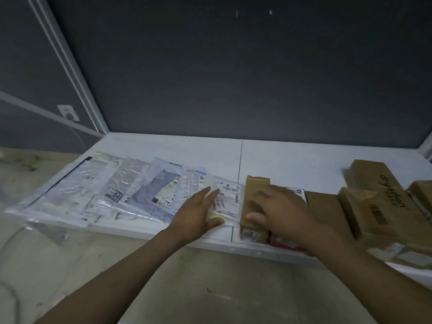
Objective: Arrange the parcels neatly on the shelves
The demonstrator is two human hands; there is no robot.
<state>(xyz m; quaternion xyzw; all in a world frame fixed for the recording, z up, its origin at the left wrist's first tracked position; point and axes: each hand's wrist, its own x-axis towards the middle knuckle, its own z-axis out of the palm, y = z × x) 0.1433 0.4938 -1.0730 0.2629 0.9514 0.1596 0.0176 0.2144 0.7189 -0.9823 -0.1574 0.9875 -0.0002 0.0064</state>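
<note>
On the white shelf [292, 157] lies a fanned row of clear plastic parcels [98, 190] with labels, overlapping from left to centre. My left hand [198, 213] rests flat, fingers straight, on the rightmost plastic parcel [230, 199]. Just right of it stands a small brown cardboard parcel [253, 195]. My right hand [280, 211] lies over that parcel, its thumb against the parcel's near left side and its fingers spread over the top. A red-and-white item [285, 242] shows partly under my right wrist.
Several brown cardboard boxes [374, 206] sit at the right end of the shelf, one with handwriting. A dark back panel [233, 78] closes the shelf behind. A wall socket [69, 112] and cable are at the left; the beige floor [163, 277] lies below.
</note>
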